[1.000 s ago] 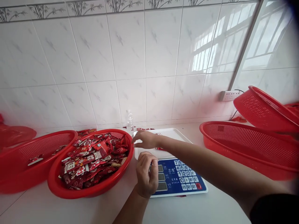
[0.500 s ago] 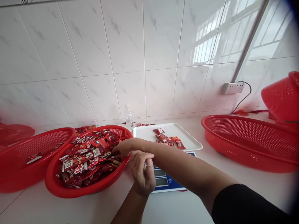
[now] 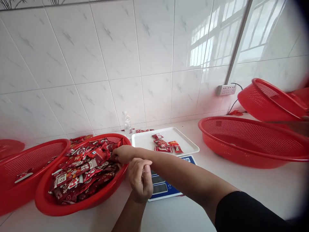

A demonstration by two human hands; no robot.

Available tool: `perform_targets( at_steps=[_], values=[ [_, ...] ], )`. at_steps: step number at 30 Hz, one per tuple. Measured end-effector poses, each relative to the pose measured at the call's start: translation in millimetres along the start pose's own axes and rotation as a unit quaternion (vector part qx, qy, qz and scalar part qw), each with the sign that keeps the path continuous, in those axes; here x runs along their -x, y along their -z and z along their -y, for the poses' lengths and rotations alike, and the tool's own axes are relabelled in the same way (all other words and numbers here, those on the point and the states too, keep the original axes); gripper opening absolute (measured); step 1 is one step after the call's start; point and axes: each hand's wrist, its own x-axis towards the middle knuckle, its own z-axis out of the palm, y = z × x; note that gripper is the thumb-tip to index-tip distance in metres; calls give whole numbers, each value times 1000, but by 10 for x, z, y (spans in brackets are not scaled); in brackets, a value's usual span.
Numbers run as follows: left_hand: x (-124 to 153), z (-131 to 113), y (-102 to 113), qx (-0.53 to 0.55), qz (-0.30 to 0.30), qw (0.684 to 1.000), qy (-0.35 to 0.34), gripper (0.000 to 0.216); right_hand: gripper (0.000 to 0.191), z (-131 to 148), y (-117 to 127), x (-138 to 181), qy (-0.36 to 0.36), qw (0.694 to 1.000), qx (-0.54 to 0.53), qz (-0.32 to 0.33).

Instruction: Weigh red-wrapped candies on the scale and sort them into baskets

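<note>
My right hand (image 3: 123, 154) reaches across my left arm to the right side of a red plastic basket (image 3: 60, 211). Its fingers are curled against the heaped red snack packets (image 3: 77, 170); what they pinch is hidden. In front of the blue and white scale (image 3: 158, 190), my left hand (image 3: 140, 181) is closed with the thumb up; a small pale bit shows by the thumb, too small to name. Several small red packets (image 3: 163, 143) lie in the white tray (image 3: 185, 141) on the scale. The right forearm hides part of the scale.
Another red basket (image 3: 48, 149) with a few packets stands at left. At right is a large red basket (image 3: 224, 154), with a tilted red basket (image 3: 246, 96) behind it. A clear bottle (image 3: 127, 124) and a socket strip (image 3: 226, 90) are by the tiled wall.
The view has turned slightly to the right. My right hand's fingers have curled in and lifted a little at the packets. The left fist holds its pose. The tilted basket at right shows at another angle.
</note>
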Motion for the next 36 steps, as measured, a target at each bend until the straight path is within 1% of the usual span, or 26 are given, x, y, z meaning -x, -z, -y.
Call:
perform_targets(
  at_steps=[3,5,7,10,13,16,18,21,23,26,30,33,36],
  values=[
    [-24,12,-12,3,25,1000,0,18,18,20,231,152,-36,998,-12,-42],
    [-33,26,-27,0,28,999,23,18,26,-44,428,336,-58,995,-25,-77],
    [-32,44,-49,-5,27,998,54,19,29,-176,641,572,-92,990,-29,-107],
    [-20,67,-80,-6,29,996,86,20,28,-446,933,971,-164,976,-3,-145],
    [-11,73,-97,-5,34,995,97,22,27,-696,1103,1341,-232,959,40,-156],
    [-8,71,-104,-6,35,994,100,23,32,-839,1115,1592,-262,952,79,-139],
    [-4,73,-109,-5,34,994,101,24,47,-868,1068,1673,-260,954,90,-116],
    [5,83,-112,-5,34,994,108,24,72,-849,983,1665,-241,963,93,-73],
    [11,90,-112,-7,37,993,114,24,80,-828,935,1596,-225,969,94,-44],
    [15,98,-110,-9,40,992,119,25,78,-815,875,1458,-198,975,99,-17],
    [14,99,-116,-10,49,991,124,26,72,-804,818,1353,-174,979,106,-31],
    [13,99,-119,-6,54,990,126,26,66,-754,840,1383,-163,980,104,-35],
    [12,101,-117,-1,56,989,135,27,64,-676,922,1491,-148,984,98,-18]
  ],
)
